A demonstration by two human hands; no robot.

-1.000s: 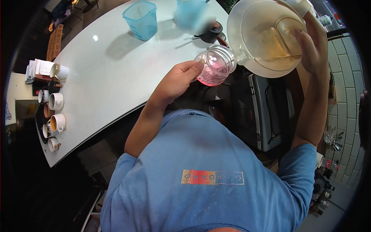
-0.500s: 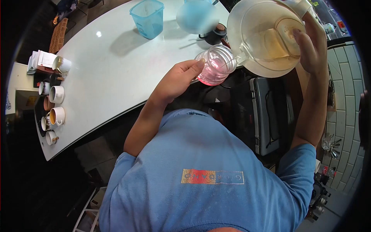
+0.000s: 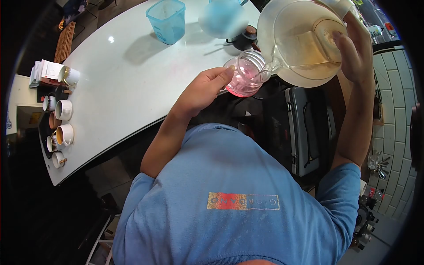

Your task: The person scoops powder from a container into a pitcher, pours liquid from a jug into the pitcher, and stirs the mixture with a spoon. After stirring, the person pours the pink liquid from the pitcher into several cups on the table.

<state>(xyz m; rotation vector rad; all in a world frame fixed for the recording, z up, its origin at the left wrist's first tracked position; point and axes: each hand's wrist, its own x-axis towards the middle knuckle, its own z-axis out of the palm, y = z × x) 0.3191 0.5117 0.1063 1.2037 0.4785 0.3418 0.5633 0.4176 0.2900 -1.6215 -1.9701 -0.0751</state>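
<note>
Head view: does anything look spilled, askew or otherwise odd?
A blurred blue patch at the back of the counter looks odd; what it covers is unclear. The jar in the left hand tilts toward the pouring pitcher, but no spill shows.

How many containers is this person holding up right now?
2: a clear jar, pinkish inside, in the left hand, and a big see-through pitcher in the right hand, tipped toward the jar's mouth.
</note>
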